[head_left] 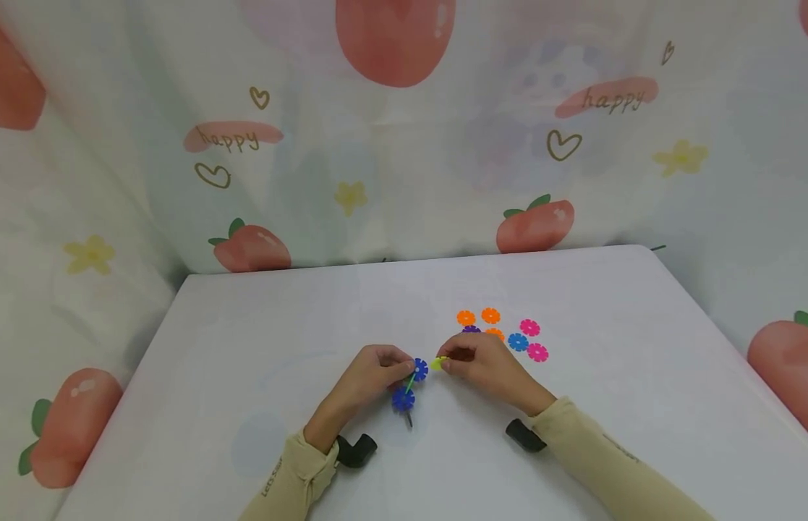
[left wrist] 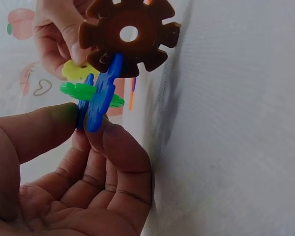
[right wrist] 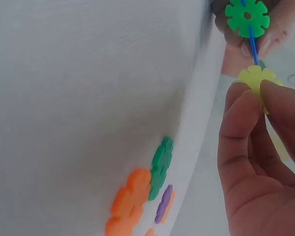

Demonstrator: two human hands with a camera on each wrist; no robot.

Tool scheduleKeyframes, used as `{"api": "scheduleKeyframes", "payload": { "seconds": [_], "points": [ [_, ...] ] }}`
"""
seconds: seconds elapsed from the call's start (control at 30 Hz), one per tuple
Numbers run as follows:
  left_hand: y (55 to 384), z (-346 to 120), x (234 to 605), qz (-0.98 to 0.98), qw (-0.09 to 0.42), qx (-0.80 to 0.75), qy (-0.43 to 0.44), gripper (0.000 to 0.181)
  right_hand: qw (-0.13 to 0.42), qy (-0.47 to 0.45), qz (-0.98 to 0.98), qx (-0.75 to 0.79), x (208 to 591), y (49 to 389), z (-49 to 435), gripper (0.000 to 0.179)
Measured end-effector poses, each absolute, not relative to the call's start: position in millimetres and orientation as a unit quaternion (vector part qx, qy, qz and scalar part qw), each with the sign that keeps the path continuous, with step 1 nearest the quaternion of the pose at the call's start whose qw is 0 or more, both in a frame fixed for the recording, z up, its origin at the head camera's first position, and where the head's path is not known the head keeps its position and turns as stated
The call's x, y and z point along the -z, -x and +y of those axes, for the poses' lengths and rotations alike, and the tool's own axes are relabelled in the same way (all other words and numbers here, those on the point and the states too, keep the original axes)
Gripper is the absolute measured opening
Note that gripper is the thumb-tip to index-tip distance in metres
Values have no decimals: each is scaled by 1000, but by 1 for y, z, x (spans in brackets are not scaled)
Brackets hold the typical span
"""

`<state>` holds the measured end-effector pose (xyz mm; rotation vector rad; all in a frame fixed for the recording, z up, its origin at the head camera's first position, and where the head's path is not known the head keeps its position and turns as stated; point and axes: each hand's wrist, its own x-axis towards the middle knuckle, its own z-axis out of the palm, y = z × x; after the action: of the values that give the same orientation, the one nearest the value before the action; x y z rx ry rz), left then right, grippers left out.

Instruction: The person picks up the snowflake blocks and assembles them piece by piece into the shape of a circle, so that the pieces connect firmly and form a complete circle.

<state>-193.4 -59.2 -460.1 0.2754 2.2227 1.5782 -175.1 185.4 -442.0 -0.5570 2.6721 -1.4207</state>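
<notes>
My left hand (head_left: 372, 373) pinches a blue notched plastic disc (head_left: 420, 370) between thumb and fingers. That disc belongs to a small chain: a green disc (left wrist: 78, 92) slots it to a second blue disc (head_left: 404, 399), which carries a brown disc (left wrist: 108, 34) at the end. To the right, my right hand (head_left: 488, 362) pinches a yellow notched disc (right wrist: 255, 76) by its edge, thumb against fingers. The yellow disc is close beside the held blue disc; a narrow gap shows in the head view. Both hands are just above the white table (head_left: 280, 318).
Beyond my right hand lie several loose discs: orange (head_left: 466, 318), purple (head_left: 471, 329), blue (head_left: 518, 342) and pink (head_left: 530, 328). A green disc (right wrist: 161, 169) shows there in the right wrist view. Black fittings (head_left: 356, 451) sit at both wrists. A printed curtain (head_left: 404, 159) hangs behind the table.
</notes>
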Motion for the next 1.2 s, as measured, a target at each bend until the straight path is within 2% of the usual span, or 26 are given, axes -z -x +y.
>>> {"api": "scheduleKeyframes", "payload": {
  "seconds": [0.57,0.9,1.2],
  "points": [
    [197,-58,459,762,195,-611,-91,17,-13,217,872,438,441,186,173,11],
    [199,-57,459,780,170,-596,-78,15,-39,259,868,422,441,190,163,13],
    [209,-60,458,780,163,-596,-100,15,-24,202,873,443,444,194,164,18]
  ]
}}
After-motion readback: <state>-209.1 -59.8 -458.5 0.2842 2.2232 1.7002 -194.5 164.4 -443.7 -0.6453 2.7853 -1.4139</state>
